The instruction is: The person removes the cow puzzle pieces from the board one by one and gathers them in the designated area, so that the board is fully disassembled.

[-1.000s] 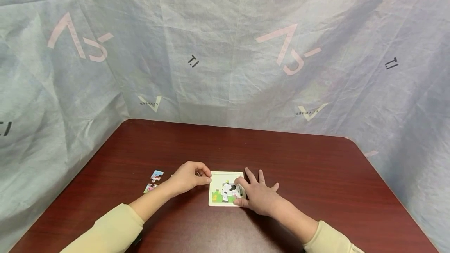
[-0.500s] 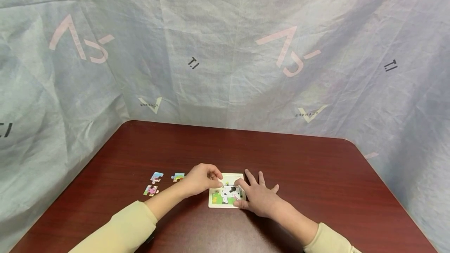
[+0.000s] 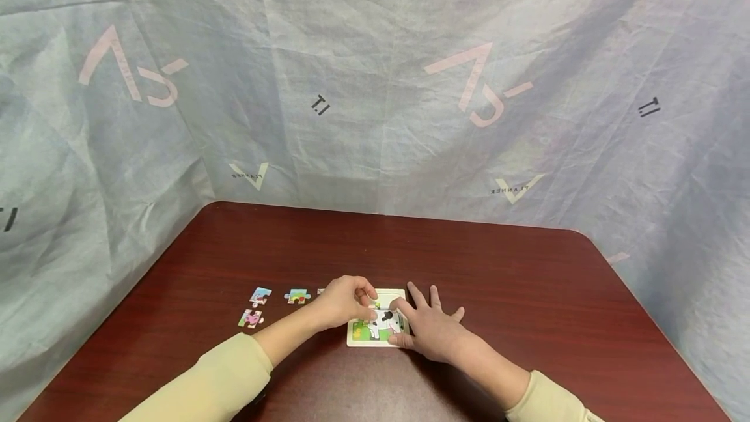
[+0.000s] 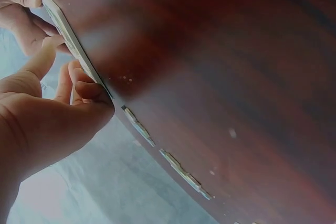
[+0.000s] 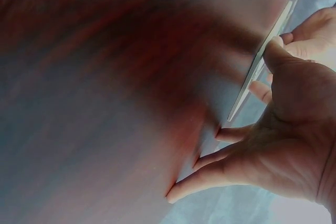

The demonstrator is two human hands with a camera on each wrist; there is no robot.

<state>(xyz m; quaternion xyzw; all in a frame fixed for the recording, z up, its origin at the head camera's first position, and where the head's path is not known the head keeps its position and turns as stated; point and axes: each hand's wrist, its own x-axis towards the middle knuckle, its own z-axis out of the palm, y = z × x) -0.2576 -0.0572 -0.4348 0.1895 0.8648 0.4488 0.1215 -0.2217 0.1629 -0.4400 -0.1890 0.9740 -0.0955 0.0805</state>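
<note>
A small cream-rimmed puzzle board (image 3: 375, 344) lies on the table, with a cow picture (image 3: 383, 325) on green showing in its lower part. My left hand (image 3: 342, 303) is over the board's left side, thumb and fingers bent toward its surface and covering the upper left area. I cannot tell whether a piece is between them. At the right edge, my right hand (image 3: 438, 332) presses the board with thumb and index finger. Its other fingers spread straight onto the table, as the right wrist view also shows.
Loose jigsaw pieces lie left of the board: a pink one (image 3: 250, 318), a blue one (image 3: 260, 295) and a green-and-yellow one (image 3: 297, 296). Another piece (image 3: 320, 291) peeks out behind the left hand. Grey printed cloth (image 3: 375, 116) hangs behind the dark red table (image 3: 480, 259).
My left hand has moved right, from the board's left edge to over its picture, uncovering loose pieces on the table. My right hand has stayed at the right edge.
</note>
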